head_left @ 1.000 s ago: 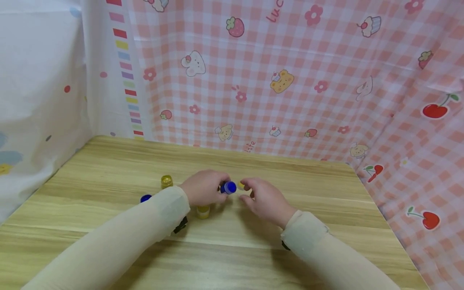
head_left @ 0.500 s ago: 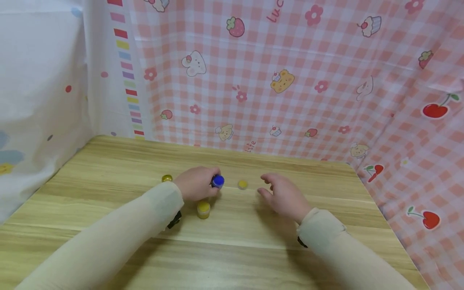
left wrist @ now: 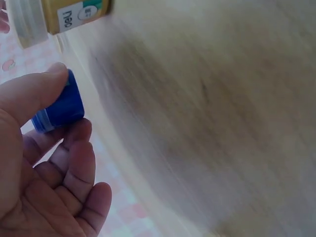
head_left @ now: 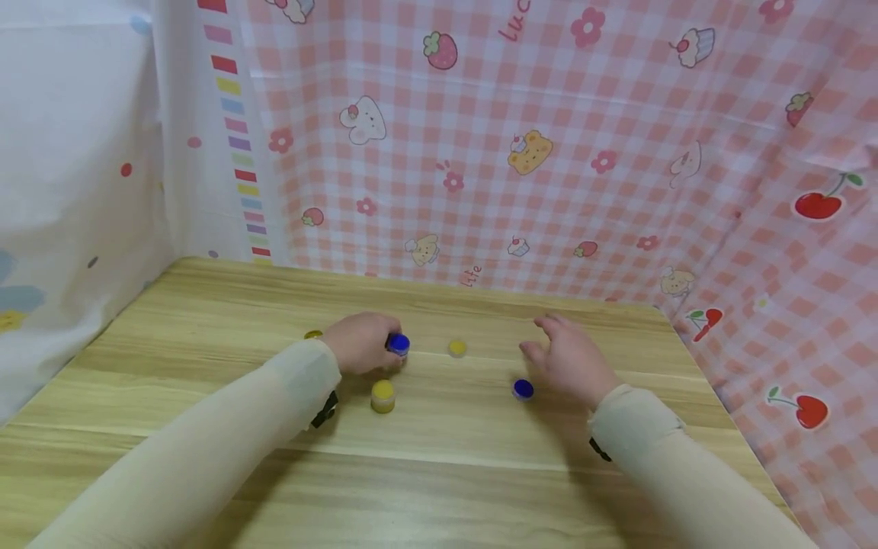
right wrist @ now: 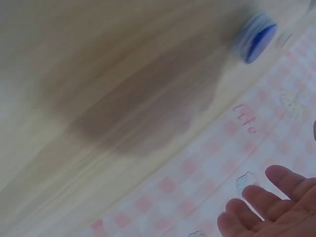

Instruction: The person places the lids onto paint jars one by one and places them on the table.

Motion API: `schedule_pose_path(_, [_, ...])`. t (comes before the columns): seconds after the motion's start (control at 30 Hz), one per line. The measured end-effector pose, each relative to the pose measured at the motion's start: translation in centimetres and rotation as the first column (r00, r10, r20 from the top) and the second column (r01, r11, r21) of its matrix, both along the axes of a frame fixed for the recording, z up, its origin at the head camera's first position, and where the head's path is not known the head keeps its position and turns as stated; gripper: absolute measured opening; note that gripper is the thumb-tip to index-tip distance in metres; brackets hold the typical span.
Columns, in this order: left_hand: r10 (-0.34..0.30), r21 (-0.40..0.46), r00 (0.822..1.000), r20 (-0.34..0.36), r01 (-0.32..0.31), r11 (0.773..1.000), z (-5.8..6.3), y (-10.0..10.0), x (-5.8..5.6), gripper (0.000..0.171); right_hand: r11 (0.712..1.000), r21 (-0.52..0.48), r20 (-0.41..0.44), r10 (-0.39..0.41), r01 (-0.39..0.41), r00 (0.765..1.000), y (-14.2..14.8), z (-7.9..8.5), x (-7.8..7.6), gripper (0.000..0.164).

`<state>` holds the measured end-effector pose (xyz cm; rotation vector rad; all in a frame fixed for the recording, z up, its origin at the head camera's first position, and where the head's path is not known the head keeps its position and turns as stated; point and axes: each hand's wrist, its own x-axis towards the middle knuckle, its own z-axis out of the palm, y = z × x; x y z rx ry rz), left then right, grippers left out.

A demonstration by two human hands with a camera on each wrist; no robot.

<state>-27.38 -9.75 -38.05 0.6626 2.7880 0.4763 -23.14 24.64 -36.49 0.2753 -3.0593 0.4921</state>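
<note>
Bare hands [head_left: 360, 341], long cream sleeves [head_left: 199, 438], pale grey-green cuffs [head_left: 312, 370], small black pieces [head_left: 325, 409] beneath

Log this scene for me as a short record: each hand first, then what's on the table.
Left hand: pinches a blue jar
Right hand: fingers extended, holds nothing
Near right hand: blue cap on the table
Between hands: yellow cap, lying flat
Nearer the person than left hand: yellow jar, upright
Partly hidden by left arm: another yellow item

Left fingers [left wrist: 79, 160] partly hide the blue jar [left wrist: 69, 106]; the sleeve [head_left: 303, 372] mostly covers a yellow jar [head_left: 312, 334].
</note>
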Motion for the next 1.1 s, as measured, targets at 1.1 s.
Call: schedule_pose_path(1.1, [0.015,-0.059,1.0,0.01,-0.014,0.998,-0.7,0.1,-0.3,0.027,0.991,0.133,0.103,-0.024,0.01,0.994,3.0,-0.6,-1.1,0.093])
